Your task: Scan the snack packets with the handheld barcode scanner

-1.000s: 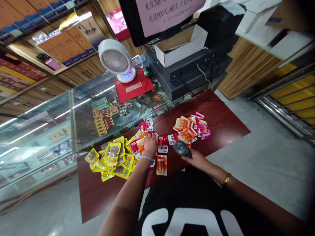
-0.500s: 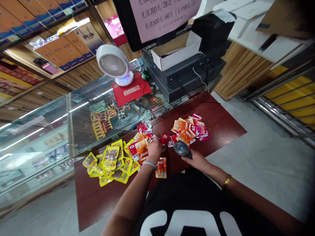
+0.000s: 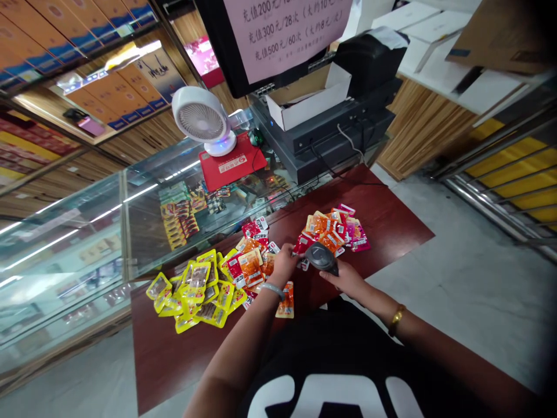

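Observation:
In the head view my right hand (image 3: 348, 280) is wrapped round the handle of a dark grey barcode scanner (image 3: 321, 256), its head over the table. Close to its left, my left hand (image 3: 285, 262) has its fingers pinched at a red snack packet (image 3: 301, 244), partly hidden by the fingers and the scanner. Beneath and beside my left wrist lie orange and red packets (image 3: 251, 267) and a lone orange packet (image 3: 285, 303). Behind the scanner sits a pile of orange, red and pink packets (image 3: 321, 222). Yellow packets (image 3: 198, 276) are heaped on the left.
The reddish-brown table (image 3: 174, 366) adjoins a glass display counter (image 3: 143, 232). On the counter stand a white fan (image 3: 202, 116), a red mat (image 3: 232, 162), and a black till unit (image 3: 300, 139) with an open white box (image 3: 311, 96). A screen bearing a pink notice (image 3: 287, 35) rises behind.
My left hand has moved right with the red packet, off the left orange and red pile toward the scanner. My right hand stays nearly in place with the scanner.

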`<state>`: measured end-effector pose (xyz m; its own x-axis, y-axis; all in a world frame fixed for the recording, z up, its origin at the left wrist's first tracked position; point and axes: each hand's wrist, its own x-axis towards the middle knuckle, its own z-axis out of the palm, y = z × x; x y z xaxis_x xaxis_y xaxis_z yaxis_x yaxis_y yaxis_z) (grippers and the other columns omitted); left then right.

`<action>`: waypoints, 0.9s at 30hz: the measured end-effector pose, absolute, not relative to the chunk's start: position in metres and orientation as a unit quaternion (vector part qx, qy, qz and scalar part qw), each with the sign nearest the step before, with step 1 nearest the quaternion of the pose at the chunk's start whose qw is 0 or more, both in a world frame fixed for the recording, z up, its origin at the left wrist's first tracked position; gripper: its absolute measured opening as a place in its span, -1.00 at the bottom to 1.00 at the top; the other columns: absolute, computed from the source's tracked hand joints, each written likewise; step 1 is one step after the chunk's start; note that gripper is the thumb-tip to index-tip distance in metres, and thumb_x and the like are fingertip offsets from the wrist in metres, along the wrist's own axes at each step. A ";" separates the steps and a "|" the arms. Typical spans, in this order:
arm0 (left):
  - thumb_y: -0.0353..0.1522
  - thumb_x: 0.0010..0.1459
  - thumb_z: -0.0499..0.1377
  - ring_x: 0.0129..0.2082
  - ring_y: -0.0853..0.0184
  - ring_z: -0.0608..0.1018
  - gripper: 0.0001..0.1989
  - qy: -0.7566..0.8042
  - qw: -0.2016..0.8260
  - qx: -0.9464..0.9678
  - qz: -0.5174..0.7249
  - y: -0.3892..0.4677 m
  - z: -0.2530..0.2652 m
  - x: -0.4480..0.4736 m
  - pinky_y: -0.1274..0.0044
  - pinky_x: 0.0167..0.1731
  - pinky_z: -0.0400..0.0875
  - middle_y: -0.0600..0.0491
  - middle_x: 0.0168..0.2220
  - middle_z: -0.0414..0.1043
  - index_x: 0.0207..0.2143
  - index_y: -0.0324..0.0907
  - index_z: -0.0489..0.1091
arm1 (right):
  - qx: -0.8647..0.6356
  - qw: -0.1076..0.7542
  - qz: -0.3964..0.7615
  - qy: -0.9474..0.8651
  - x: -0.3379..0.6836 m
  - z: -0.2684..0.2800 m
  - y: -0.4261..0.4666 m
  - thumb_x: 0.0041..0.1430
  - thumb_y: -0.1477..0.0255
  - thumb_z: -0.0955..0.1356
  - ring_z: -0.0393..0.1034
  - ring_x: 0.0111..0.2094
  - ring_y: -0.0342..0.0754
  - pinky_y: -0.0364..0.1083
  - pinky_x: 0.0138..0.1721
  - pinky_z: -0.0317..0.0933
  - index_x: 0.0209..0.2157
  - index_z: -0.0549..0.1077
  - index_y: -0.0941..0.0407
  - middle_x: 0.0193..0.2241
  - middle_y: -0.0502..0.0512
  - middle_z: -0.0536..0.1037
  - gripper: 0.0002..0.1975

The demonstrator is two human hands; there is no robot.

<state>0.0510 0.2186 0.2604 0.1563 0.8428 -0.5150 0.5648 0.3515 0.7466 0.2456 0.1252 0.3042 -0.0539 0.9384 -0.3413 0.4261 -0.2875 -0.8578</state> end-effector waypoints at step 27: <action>-0.27 0.22 0.14 -0.40 0.31 0.54 -0.70 0.694 0.415 0.589 0.002 0.162 0.268 -0.031 0.53 -0.34 0.34 -0.06 -0.29 0.52 -0.03 -0.19 0.34 | -0.609 0.209 0.514 -0.566 0.237 0.305 0.099 0.10 0.18 0.40 0.49 -0.04 0.21 0.13 0.00 0.32 0.02 0.44 0.12 -0.06 0.24 0.60 -0.52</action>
<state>-0.0308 0.1620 0.2677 0.0381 0.8184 -0.5734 0.8152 0.3064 0.4915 0.2371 0.0993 0.3050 -0.1698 0.9048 -0.3906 0.4746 -0.2723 -0.8370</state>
